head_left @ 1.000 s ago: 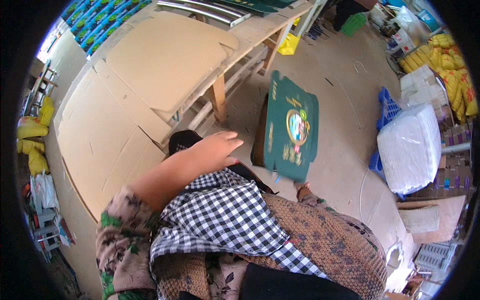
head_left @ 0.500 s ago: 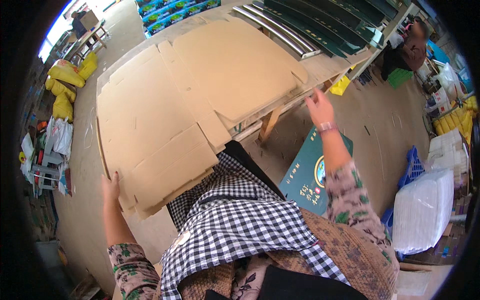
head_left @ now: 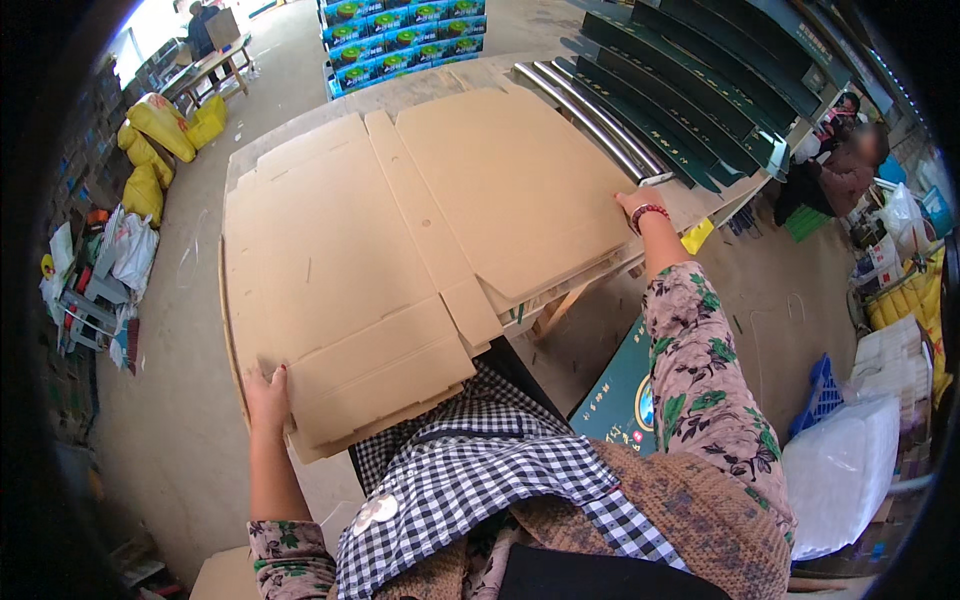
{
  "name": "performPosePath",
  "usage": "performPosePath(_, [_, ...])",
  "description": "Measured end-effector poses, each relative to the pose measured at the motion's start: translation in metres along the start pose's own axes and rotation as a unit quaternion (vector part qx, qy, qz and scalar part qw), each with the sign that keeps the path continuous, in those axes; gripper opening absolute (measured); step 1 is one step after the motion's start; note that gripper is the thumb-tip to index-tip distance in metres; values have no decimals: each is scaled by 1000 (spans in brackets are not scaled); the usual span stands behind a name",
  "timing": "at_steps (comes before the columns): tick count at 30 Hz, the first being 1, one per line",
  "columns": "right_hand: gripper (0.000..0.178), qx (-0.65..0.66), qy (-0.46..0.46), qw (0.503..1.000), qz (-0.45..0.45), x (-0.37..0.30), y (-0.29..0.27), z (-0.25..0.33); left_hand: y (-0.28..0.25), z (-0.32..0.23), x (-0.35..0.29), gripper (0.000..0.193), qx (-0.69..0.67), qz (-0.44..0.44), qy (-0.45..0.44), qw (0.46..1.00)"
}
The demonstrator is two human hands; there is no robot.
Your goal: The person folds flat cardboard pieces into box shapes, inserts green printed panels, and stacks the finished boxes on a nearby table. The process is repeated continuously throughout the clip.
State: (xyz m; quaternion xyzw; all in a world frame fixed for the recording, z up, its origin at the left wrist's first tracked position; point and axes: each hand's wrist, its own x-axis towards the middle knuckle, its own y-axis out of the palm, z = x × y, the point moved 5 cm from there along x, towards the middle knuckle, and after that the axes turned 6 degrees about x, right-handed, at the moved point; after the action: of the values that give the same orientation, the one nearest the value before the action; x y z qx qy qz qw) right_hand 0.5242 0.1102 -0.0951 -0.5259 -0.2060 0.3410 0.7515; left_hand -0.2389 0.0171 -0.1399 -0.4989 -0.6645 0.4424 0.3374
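Left hand [head_left: 267,400] and right hand [head_left: 641,207] touch the flattened carton [head_left: 320,240]; I can't tell if either grip is clamped. Metal tubes [head_left: 592,118] and green cardboard [head_left: 680,100] crowd its right.

Packing workshop, flat brown cardboard [head_left: 510,180] on a wooden worktable [head_left: 692,208], stacked blue cartons [head_left: 410,40], yellow sacks [head_left: 163,125]

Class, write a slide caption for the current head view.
Left hand and right hand at the edges of flat brown cardboard on a wooden table.
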Motion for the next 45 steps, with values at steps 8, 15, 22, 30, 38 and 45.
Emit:
performPosePath(8, [41, -47, -73, 991, -98, -37, -72, -11, -4, 12, 26, 45, -290, 76, -12, 954])
performPosePath(15, [38, 28, -61, 998, -2, -42, -23, -32, -19, 77, 57, 57, -129, 46, 1, 991])
performPosePath(22, [36, 40, -39, 998, -19, -76, -21, -40, -40, 71, 55, 40, -208, 21, 3, 978])
performPosePath(30, [31, -21, -77, 996, -48, -91, -48, -17, -20, 141, 86, 48, -286, 81, -33, 954])
performPosePath(38, [28, 574, -154, 803, -36, -84, -85, -29, -73, 19, 38, 54, -131, 100, 27, 986])
performPosePath(45, [69, 798, -332, 449, 225, -206, -77, 66, -43, 16, 46, 54, -190, 114, -16, 975])
